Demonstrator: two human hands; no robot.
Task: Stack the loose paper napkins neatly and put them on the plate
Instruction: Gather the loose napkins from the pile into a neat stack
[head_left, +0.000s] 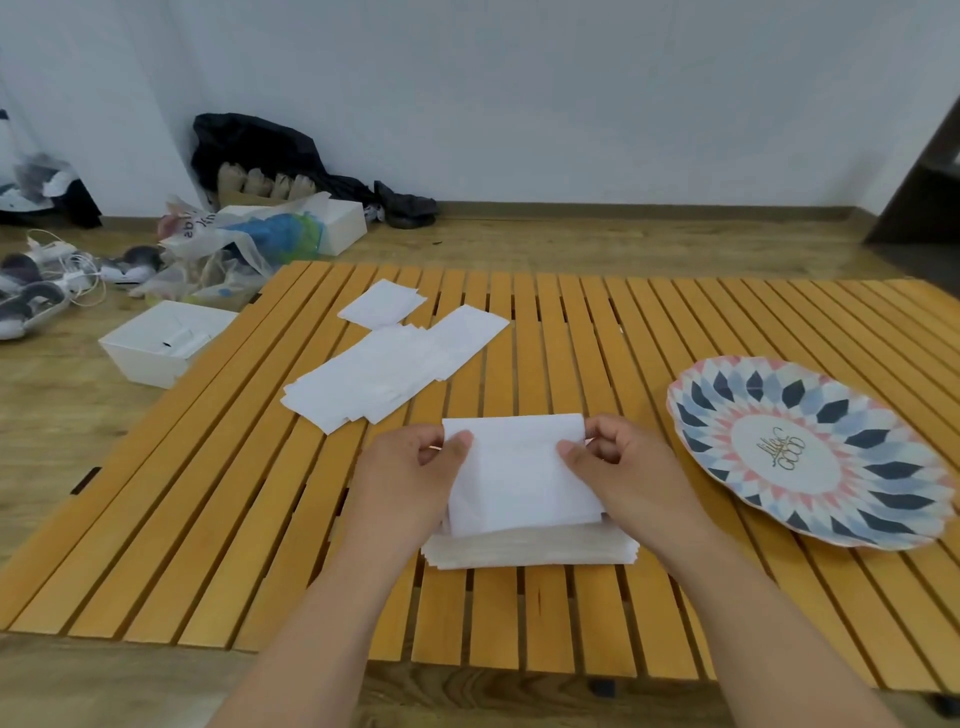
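Napkin (519, 467): being pinched at its far corners by left hand (410, 467) and right hand (618, 467), above the stack (530, 548).
Loose napkins (389, 369): lying beyond hands.
Plate (810, 449): sitting right, bare.

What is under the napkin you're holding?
A squared stack of napkins lies under the held napkin, on the slatted table. Only its near edge shows; the rest is covered.

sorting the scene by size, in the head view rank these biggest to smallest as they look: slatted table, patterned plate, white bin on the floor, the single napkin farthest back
1. slatted table
2. patterned plate
3. white bin, though it lies farther from the camera, so its true size is unsure
4. single napkin
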